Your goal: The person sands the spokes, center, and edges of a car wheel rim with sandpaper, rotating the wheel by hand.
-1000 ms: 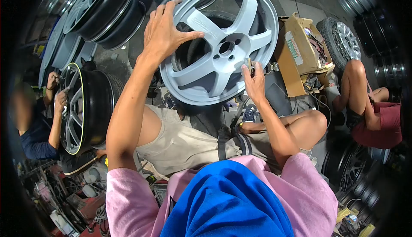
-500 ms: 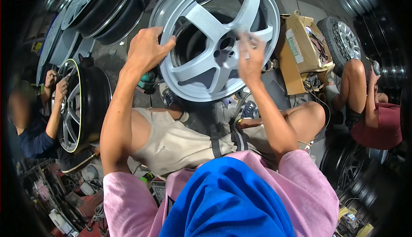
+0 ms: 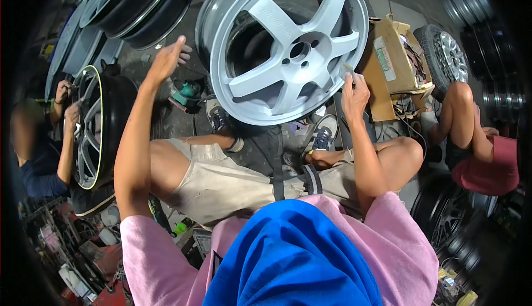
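A pale grey car wheel rim [image 3: 296, 70] with broad spokes stands tilted in front of me, above my feet. My left hand [image 3: 169, 61] is off the rim, to its left, with the thumb raised and the fingers apart, holding nothing. At the rim's lower right edge, my right hand [image 3: 356, 93] pinches a small thin tan piece [image 3: 347, 67] that looks like sandpaper. Whether that piece touches the rim I cannot tell. Dust shows on the left fingertips.
A green power tool [image 3: 189, 91] lies on the floor left of the rim. To the right stands a cardboard box [image 3: 382, 98] beside a tyre [image 3: 431, 43]. Other wheels [image 3: 147, 12] lie at upper left. A co-worker [image 3: 41, 156] handles a rim at left; another person [image 3: 482, 156] sits at right.
My left hand has let go of the rim's left edge and moved away leftward. My right hand has moved from the hub area to the lower right edge. The rim has shifted slightly right.
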Demonstrator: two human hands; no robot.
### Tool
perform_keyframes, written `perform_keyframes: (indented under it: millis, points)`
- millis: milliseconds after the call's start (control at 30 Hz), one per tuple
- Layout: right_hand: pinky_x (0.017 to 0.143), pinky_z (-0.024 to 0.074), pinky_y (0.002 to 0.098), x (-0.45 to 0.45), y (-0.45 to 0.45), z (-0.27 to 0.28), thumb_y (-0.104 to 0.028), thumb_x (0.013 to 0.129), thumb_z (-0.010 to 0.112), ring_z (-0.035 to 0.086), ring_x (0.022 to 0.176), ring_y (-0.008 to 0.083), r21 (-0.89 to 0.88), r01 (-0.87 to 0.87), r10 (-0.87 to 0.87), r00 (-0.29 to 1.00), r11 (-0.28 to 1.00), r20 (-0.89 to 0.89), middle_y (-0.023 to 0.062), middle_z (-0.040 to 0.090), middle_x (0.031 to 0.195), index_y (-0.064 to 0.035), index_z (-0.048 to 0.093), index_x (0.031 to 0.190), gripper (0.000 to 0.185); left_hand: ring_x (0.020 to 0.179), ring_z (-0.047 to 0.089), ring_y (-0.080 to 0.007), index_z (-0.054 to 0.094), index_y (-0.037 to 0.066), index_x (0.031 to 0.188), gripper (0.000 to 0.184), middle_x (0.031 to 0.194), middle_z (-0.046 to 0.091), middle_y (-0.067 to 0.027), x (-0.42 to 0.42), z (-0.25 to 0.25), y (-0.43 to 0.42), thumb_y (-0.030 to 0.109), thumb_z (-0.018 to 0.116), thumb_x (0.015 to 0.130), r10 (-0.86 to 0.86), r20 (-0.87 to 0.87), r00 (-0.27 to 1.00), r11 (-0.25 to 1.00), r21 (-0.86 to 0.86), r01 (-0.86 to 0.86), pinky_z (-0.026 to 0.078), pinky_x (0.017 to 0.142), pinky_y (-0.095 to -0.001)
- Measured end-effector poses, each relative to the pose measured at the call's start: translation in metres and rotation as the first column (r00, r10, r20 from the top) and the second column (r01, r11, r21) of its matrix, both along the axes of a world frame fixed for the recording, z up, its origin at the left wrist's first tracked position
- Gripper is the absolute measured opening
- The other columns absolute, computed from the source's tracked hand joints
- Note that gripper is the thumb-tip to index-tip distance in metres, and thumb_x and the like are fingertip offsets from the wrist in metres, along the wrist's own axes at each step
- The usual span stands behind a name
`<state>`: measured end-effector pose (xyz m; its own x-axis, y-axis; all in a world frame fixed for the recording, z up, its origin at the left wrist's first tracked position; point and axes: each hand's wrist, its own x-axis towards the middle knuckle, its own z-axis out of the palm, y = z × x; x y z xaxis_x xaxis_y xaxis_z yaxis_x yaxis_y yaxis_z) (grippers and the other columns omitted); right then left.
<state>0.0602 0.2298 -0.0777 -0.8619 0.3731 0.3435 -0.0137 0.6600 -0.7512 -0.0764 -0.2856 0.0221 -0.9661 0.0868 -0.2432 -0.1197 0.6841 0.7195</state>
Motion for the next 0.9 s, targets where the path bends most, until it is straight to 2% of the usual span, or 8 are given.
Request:
perform_keyframes:
  millis: [133, 167, 233, 300, 367, 567, 733, 900]
  points:
    - [0.085, 0.0529, 0.0474, -0.001, -0.013, -0.022, -0.028, 0.104, 0.060, 0.070, 0.098, 0.0446, -0.066, -0.044, 0.059, 0.966, 0.997, 0.252, 0.0276, 0.071, 0.106, 0.0038, 0.073, 0.107, 0.034, 0.120, 0.067, -0.0365, 0.062, -0.006, 0.142, 0.091, 0.131, 0.069, -0.0287, -0.013, -0.073, -0.012, 0.073, 0.035, 0.106, 0.059, 0.048, 0.997, 0.986, -0.161, -0.050, 0.048, 0.108, -0.0430]
    - [0.088, 0.0530, 0.0478, 0.000, -0.020, -0.034, -0.030, 0.105, 0.060, 0.071, 0.101, 0.0449, -0.015, -0.040, 0.041, 0.990, 0.999, 0.136, 0.0278, 0.072, 0.107, 0.0041, 0.073, 0.111, 0.037, 0.129, 0.063, -0.0391, 0.059, -0.006, 0.145, 0.093, 0.138, 0.066, -0.0309, -0.013, -0.084, -0.007, 0.074, 0.034, 0.106, 0.088, 0.054, 0.995, 0.976, -0.203, -0.075, 0.044, 0.113, -0.0437]
    - [0.089, 0.0525, 0.0479, -0.002, -0.019, -0.025, -0.033, 0.106, 0.059, 0.070, 0.102, 0.0442, -0.083, -0.039, 0.059, 0.965, 0.996, 0.254, 0.0262, 0.072, 0.108, 0.0040, 0.072, 0.113, 0.040, 0.138, 0.056, -0.0390, 0.056, -0.005, 0.149, 0.099, 0.145, 0.061, -0.0308, -0.017, -0.124, -0.005, 0.079, 0.033, 0.103, 0.158, 0.055, 0.986, 0.982, -0.112, -0.151, 0.038, 0.118, -0.0428]
    - [0.092, 0.0516, 0.0471, -0.012, -0.012, -0.032, -0.036, 0.108, 0.059, 0.069, 0.104, 0.0436, -0.162, -0.065, 0.099, 0.972, 0.985, 0.213, 0.0243, 0.072, 0.107, 0.0032, 0.073, 0.111, 0.042, 0.135, 0.057, -0.0355, 0.054, -0.007, 0.151, 0.103, 0.144, 0.062, -0.0288, -0.020, -0.147, -0.002, 0.082, 0.036, 0.101, 0.145, 0.086, 0.986, 0.958, 0.236, -0.161, 0.039, 0.116, -0.0414]
    - [0.095, 0.0510, 0.0467, -0.017, -0.008, -0.035, -0.039, 0.109, 0.056, 0.069, 0.106, 0.0432, -0.167, -0.066, 0.107, 0.963, 0.984, 0.247, 0.0234, 0.072, 0.107, 0.0017, 0.074, 0.113, 0.045, 0.127, 0.061, -0.0310, 0.058, -0.010, 0.146, 0.106, 0.138, 0.066, -0.0255, -0.007, -0.121, 0.027, 0.084, 0.037, 0.100, 0.237, 0.086, 0.968, 0.947, 0.202, -0.249, 0.043, 0.110, -0.0409]
    - [0.100, 0.0504, 0.0430, -0.021, 0.002, -0.060, -0.045, 0.110, 0.049, 0.069, 0.114, 0.0418, -0.043, -0.111, 0.119, 0.907, 0.993, 0.405, 0.0224, 0.073, 0.118, -0.0046, 0.073, 0.132, 0.051, 0.101, 0.068, -0.0238, 0.071, -0.008, 0.129, 0.099, 0.112, 0.075, -0.0158, 0.036, -0.153, 0.079, 0.083, 0.043, 0.100, 0.397, 0.404, 0.824, 0.531, 0.632, -0.565, 0.053, 0.092, -0.0365]
    - [0.095, 0.0518, 0.0506, -0.021, 0.000, -0.055, -0.052, 0.109, 0.045, 0.067, 0.108, 0.0489, -0.033, -0.083, 0.089, 0.899, 0.996, 0.430, 0.0262, 0.073, 0.111, -0.0021, 0.074, 0.114, 0.058, 0.095, 0.068, -0.0222, 0.074, -0.007, 0.122, 0.093, 0.108, 0.075, -0.0145, 0.046, -0.157, 0.094, 0.079, 0.050, 0.099, 0.435, 0.404, 0.804, 0.418, 0.700, -0.578, 0.054, 0.089, -0.0368]
    - [0.096, 0.0511, 0.0534, -0.012, -0.012, -0.058, -0.050, 0.105, 0.047, 0.068, 0.108, 0.0503, -0.091, -0.032, 0.071, 0.881, 0.995, 0.468, 0.0276, 0.074, 0.107, -0.0025, 0.078, 0.107, 0.056, 0.090, 0.069, -0.0206, 0.077, -0.007, 0.115, 0.087, 0.103, 0.075, -0.0132, 0.029, -0.122, 0.090, 0.076, 0.056, 0.099, 0.521, 0.266, 0.811, 0.504, 0.671, -0.544, 0.054, 0.086, -0.0371]
